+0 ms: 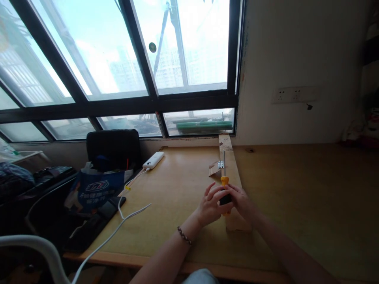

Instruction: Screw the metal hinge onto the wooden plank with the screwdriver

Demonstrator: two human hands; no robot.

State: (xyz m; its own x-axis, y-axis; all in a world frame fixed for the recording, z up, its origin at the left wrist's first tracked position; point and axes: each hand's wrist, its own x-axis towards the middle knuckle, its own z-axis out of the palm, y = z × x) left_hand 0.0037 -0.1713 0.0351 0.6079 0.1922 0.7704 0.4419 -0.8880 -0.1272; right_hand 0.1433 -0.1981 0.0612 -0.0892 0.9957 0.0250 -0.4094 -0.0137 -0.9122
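A screwdriver (225, 180) with a yellow and black handle is held between my two hands, its metal shaft pointing away from me. My left hand (209, 206) has its fingers around the handle from the left, the index finger lifted a little. On the other side, my right hand (240, 199) pinches the same handle. Beneath lies a long wooden board (232, 169) running toward the window. A metal hinge (220, 164) sits at the board's left edge, beside the screwdriver shaft. It joins a small wooden piece (214, 169) that sticks out to the left.
A white power bank (153, 161) with a white cable (108, 239) lies on the table (177, 189) to the left. Beyond the left edge are a black chair (113, 146) and a blue bag (94, 189). A wall socket (296, 95) is at right.
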